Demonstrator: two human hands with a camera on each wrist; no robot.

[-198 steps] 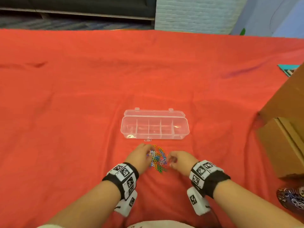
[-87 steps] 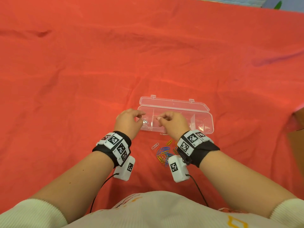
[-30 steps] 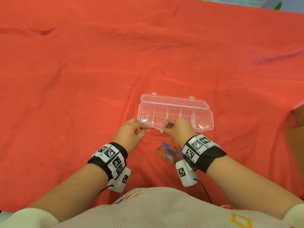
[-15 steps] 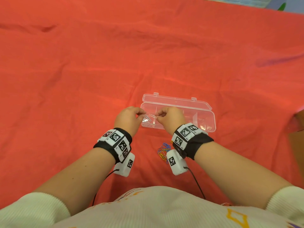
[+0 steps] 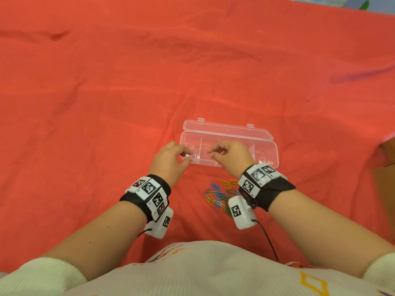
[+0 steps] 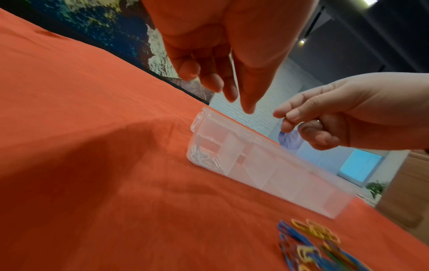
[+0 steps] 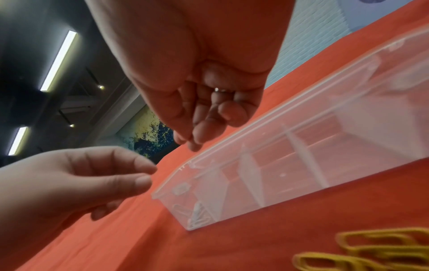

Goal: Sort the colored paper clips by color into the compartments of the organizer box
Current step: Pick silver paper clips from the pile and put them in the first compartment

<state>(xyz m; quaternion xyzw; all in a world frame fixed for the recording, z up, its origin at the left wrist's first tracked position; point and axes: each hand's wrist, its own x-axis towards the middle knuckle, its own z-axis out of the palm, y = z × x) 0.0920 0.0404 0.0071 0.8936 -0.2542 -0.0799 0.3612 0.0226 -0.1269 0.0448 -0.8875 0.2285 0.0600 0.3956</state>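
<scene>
In the head view, both forearms are seen extended forward over a bench covered by a red cloth (image 5: 106, 92), each wrist wrapped in a black band with white marker tags. The left hand (image 5: 168, 160) is held at the left end of the clear organizer box (image 5: 270, 154), its lid open and laid back; thumb and forefinger are drawn close together above the leftmost compartment, where white paper clips (image 5: 193, 155) are seen. The right hand (image 5: 232, 155) is held over the middle of the box, knuckles up, fingers curled inward. The pile of colored paper clips (image 5: 220, 194) is found on the cloth just in front of the box, partly hidden by the right wrist. In the left wrist view, the left hand (image 6: 223, 60) is seen from below, fingers pointed downward over the box's end and loosely spread; nothing is seen in its grip. The white clips (image 6: 204, 158) are lying in the end compartment. In the right wrist view, the right hand (image 7: 204, 102) is seen with fingers curled toward the thumb above the box rim; whether anything is pinched cannot be told. Yellow clips (image 7: 371, 251) are blurred in the near corner.
</scene>
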